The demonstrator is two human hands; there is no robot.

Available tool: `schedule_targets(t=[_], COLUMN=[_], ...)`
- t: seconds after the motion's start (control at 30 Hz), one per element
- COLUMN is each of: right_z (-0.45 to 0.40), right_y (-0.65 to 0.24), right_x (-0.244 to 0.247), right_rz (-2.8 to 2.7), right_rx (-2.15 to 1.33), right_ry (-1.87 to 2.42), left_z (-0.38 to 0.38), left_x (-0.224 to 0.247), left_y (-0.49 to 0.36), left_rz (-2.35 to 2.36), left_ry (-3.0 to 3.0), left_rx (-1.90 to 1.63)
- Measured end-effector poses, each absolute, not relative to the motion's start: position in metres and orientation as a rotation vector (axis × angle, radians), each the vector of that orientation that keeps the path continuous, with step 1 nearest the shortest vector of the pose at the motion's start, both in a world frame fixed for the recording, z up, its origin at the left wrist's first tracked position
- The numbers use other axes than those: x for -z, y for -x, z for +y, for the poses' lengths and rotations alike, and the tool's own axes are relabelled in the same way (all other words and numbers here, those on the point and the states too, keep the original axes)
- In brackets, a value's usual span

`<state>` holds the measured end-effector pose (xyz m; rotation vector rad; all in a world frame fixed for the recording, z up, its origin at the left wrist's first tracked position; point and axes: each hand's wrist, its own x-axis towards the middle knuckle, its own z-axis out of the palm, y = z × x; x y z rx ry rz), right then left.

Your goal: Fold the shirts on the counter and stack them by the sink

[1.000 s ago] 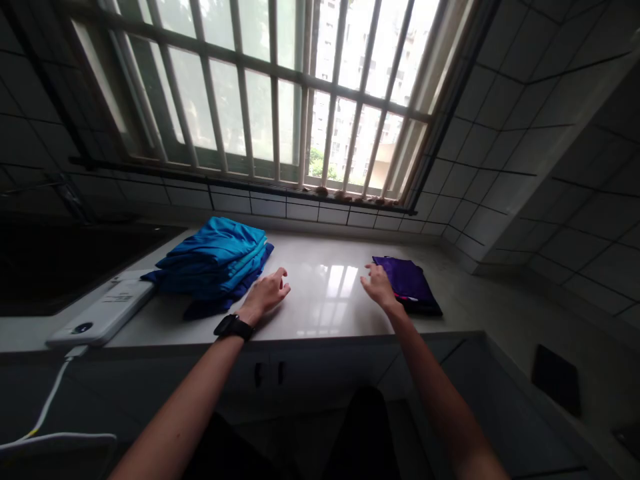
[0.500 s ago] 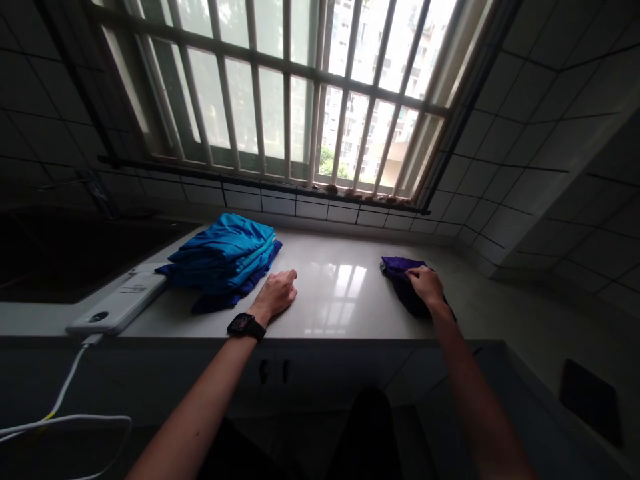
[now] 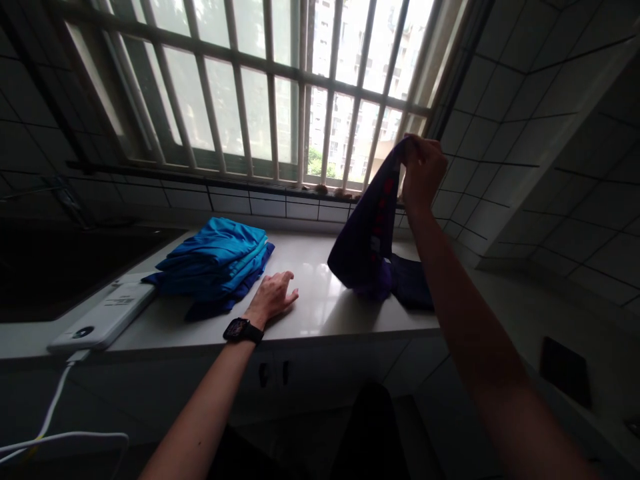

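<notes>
My right hand (image 3: 424, 172) is raised high and shut on the top edge of a dark purple garment (image 3: 369, 235), which hangs down with red marks along it. Its lower part rests on the white stone countertop (image 3: 320, 310) in a dark heap (image 3: 411, 283). My left hand (image 3: 271, 299) lies on the countertop with its fingers apart, holding nothing. It is just right of a folded stack of blue clothes (image 3: 215, 262). A black watch (image 3: 243, 330) sits on my left wrist.
A white phone (image 3: 103, 317) lies on the countertop at the left, with a white cable (image 3: 53, 408) hanging from it. A dark sink or hob (image 3: 60, 273) is beyond it. A barred window (image 3: 240, 93) and tiled walls bound the countertop's back and right.
My right hand has gone from the purple garment on the countertop to high above it, lifting the garment and partly unfolding it. My left hand has barely moved.
</notes>
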<state>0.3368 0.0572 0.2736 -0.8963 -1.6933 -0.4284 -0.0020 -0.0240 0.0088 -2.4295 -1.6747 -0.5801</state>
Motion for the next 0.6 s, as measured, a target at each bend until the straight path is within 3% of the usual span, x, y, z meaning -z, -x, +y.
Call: schedule_targets(t=[0.13, 0.4, 0.6], right_z=[0.056, 0.045, 0.03], right_y=[-0.281, -0.213, -0.219], right_x=[-0.253, -0.111, -0.045], right_rz=[-1.61, -2.137, -2.097], right_rx=[0.223, -0.606, -0.417], right_ry=[0.921, 1.167, 1.569], left_z=[-0.03, -0.032, -0.026], left_x=[-0.012, -0.014, -0.006], left_y=[0.004, 0.001, 0.002], left_rz=[-1.509, -1.346, -1.253], left_ry=[2.581, 2.7, 2.701], left_rx=[0.72, 0.497, 0.494])
